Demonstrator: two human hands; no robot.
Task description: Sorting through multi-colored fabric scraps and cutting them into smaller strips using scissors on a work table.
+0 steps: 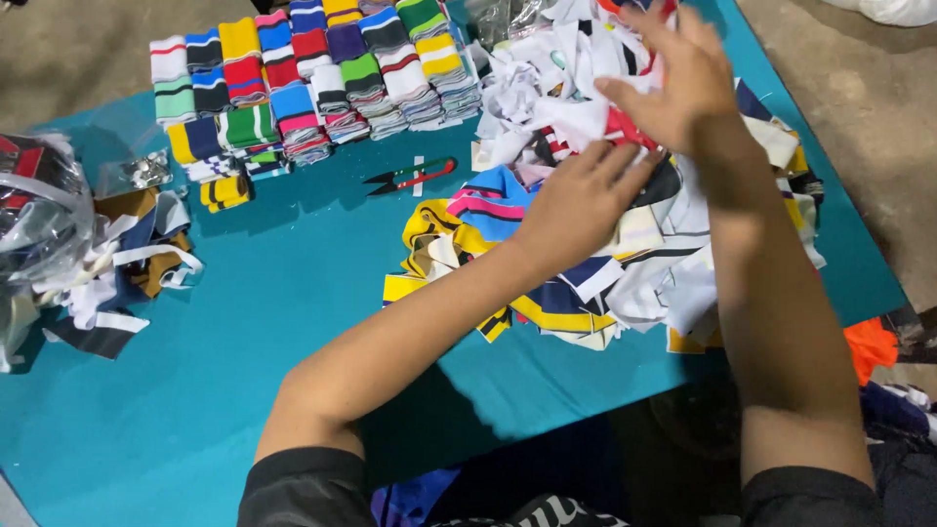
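Bare forearms, short black sleeves, no gloves

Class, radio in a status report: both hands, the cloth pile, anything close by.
Left hand flat on the fabric pile. Right hand fingering the white pieces on top. Thread snips lie apart on the teal table.

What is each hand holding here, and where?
Both the left hand and right hand rest on the loose fabric pile; whether either grips a piece cannot be told.
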